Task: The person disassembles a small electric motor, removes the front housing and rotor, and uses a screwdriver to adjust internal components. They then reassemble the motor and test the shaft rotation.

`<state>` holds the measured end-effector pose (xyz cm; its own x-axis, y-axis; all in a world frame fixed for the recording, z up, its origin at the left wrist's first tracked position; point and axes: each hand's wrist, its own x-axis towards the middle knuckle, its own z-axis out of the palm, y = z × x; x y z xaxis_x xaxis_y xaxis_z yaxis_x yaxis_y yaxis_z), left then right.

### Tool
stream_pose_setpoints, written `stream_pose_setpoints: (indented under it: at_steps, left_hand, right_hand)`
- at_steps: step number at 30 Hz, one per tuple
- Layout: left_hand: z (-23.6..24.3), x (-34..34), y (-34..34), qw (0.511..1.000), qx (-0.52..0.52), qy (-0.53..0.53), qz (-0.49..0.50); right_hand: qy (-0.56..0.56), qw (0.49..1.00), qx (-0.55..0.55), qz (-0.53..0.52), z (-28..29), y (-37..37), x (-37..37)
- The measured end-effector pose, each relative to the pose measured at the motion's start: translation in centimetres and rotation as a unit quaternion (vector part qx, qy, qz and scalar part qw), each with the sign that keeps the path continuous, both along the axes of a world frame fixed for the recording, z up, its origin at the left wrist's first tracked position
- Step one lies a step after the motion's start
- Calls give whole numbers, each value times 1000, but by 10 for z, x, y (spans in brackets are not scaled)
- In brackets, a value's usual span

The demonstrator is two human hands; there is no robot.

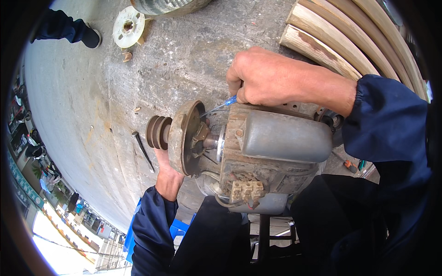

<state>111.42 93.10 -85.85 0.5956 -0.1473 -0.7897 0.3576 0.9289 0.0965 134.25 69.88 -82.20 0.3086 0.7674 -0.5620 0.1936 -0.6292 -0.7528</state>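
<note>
Before me lies a grimy electric motor (262, 170) with a grey capacitor cover (287, 136) on its side and a pale terminal block (247, 191) with wires. Its round end cover (177, 138) stands apart from the body on the shaft, and a grooved pulley (158, 132) sits on the shaft's outer end. My left hand (168, 171) grips the end cover from below and behind; most of its fingers are hidden. In my closed right hand (258, 76) is a screwdriver (229, 101) with a clear blue handle. Its thin blade reaches into the gap inside the cover's rim.
A black metal spike (142, 151) lies on the concrete floor (83, 119) left of the pulley. Farther off are a white plastic spool (128, 27) and a metal drum (168, 4). Wooden poles (317, 50) lie at upper right. Another person's shoe (92, 37) shows at upper left.
</note>
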Motion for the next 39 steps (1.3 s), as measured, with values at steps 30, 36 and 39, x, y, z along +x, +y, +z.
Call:
stream_pose_setpoints:
  at_steps: [30, 36, 39]
  left_hand:
    - [0, 2, -3, 998, -54, -12, 15]
    - [-1, -5, 3, 998, -56, -33, 20]
    - [-4, 1, -4, 998, -55, -14, 17]
  right_hand:
    - [171, 973, -138, -72, -17, 15, 4]
    - [221, 959, -130, -117, -25, 17, 1]
    - [230, 951, -138, -153, -23, 4, 1]
